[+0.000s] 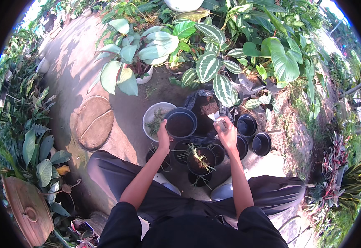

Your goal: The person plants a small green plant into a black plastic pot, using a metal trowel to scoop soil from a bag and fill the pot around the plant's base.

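Observation:
My left hand [164, 136] grips the left side of a black plastic pot [181, 122] with dark soil inside. My right hand [226, 128] is closed around a whitish object [214, 116], perhaps a scoop, at the right edge of an opened black plastic bag of soil [202, 119]. Behind the left hand, a white basin [149, 113] holds thin green cuttings. Between my forearms stands a black pot with soil and a yellow-green seedling [201, 159], with several dark pots of thin-leaved plants around it.
Black pots [261, 144] stand right of my right hand. Large leafy plants [210, 66] overhang the far side. A round concrete slab [94, 122] lies at the left. My legs and light-coloured footwear [222, 189] flank the near pots. Plants line both sides; a terracotta vessel [30, 214] stands lower left.

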A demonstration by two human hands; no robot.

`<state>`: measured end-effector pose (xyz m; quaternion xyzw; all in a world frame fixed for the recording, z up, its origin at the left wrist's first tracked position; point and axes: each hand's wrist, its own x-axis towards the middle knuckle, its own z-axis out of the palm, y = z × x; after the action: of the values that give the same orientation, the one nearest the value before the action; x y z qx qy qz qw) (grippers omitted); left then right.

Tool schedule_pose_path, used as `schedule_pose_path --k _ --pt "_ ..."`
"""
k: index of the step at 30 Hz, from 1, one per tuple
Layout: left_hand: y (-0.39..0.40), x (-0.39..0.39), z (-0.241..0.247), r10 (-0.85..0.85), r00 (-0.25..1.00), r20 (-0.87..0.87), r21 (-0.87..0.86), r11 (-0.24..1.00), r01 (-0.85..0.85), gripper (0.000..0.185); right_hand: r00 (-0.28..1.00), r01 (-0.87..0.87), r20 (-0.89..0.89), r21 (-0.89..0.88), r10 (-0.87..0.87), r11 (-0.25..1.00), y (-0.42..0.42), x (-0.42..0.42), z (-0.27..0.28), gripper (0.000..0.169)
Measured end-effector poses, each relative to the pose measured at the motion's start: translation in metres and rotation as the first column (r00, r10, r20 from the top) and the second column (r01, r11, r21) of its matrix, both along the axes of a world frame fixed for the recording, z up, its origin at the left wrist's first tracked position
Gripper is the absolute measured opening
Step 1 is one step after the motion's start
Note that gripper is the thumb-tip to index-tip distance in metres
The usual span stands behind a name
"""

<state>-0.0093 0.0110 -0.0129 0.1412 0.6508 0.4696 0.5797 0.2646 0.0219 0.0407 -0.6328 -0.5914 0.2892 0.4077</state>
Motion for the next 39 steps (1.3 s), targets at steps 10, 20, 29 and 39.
schedule_pose_path --k 10,20,29,39 --pt "0.006 0.009 0.011 0.007 1.0 -0.002 0.051 0.999 -0.007 0.054 0.911 -0.407 -0.028 -0.218 0.411 0.887 -0.021 0.01 0.083 0.024" --pt "-0.002 0.015 0.038 -0.062 0.998 0.014 0.087 0.994 0.06 0.036 0.838 -0.371 0.248 -0.394 0.486 0.841 -0.017 -0.031 0.104 0.026" --pt "-0.003 0.016 0.031 -0.061 0.997 0.045 0.14 0.989 0.054 0.033 0.81 -0.356 0.28 -0.464 0.516 0.811 -0.014 -0.033 0.112 0.025" --pt "-0.007 0.016 0.029 -0.104 0.994 0.035 0.189 0.977 0.096 0.03 0.737 -0.313 0.446 -0.44 0.507 0.842 -0.027 -0.022 0.118 0.023"
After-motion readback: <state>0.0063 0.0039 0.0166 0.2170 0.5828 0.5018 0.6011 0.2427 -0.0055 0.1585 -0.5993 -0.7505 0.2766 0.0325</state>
